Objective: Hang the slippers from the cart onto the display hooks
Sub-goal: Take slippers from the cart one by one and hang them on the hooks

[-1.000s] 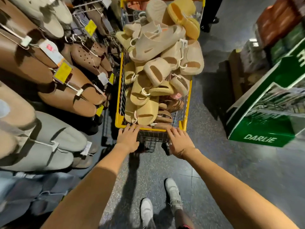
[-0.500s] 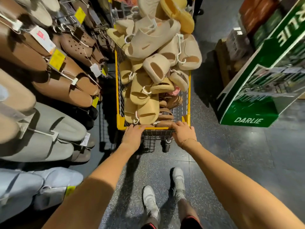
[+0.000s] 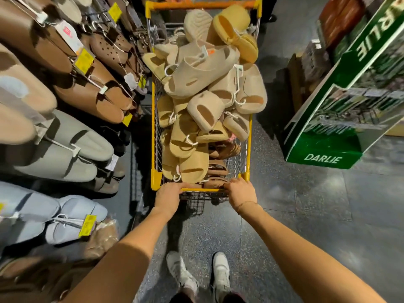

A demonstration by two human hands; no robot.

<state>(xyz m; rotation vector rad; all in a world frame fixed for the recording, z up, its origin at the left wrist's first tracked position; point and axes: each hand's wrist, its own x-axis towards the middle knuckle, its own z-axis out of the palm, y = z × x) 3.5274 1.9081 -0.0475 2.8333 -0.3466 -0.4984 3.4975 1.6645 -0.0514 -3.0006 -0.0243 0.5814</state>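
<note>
At the bottom centre of the frame, two bare forearms reach forward to a yellow-framed wire cart (image 3: pixel 155 136) that stands on the dark speckled floor (image 3: pixel 306 215). The left hand (image 3: pixel 168 196) has its grip curled over the near yellow rail, close to the left corner. The right hand (image 3: pixel 241 193) grips the same rail at the right corner, fingers wrapped round it. A thin band shows at the right wrist.

The cart fills the middle of the frame and is heaped above its rim with slippers (image 3: pixel 203 101). Most are beige or tan slides with open toes; a yellower pair (image 3: pixel 238 29) lies at the far top right of the heap, and a few brown ones (image 3: pixel 218 167) sit low in the near right part of the basket. White plastic hangers (image 3: pixel 237 86) join many of the pairs and poke out of the pile.

Along the left side of the frame runs the display rack, its slippers hanging in rows just beside the cart: dark brown pairs (image 3: pixel 91 92) at upper left, grey pairs (image 3: pixel 65 149) below them, pale blue-grey pairs (image 3: pixel 65 219) lower still. Yellow price tags (image 3: pixel 84 61) hang among them. The hooks themselves are mostly hidden behind the hanging pairs.

At the right of the frame stands a green display stand (image 3: pixel 323 154) with the word DARLIE in white letters, well apart from the cart. At the bottom centre, two white shoes (image 3: pixel 220 272) show on the floor between the forearms.
</note>
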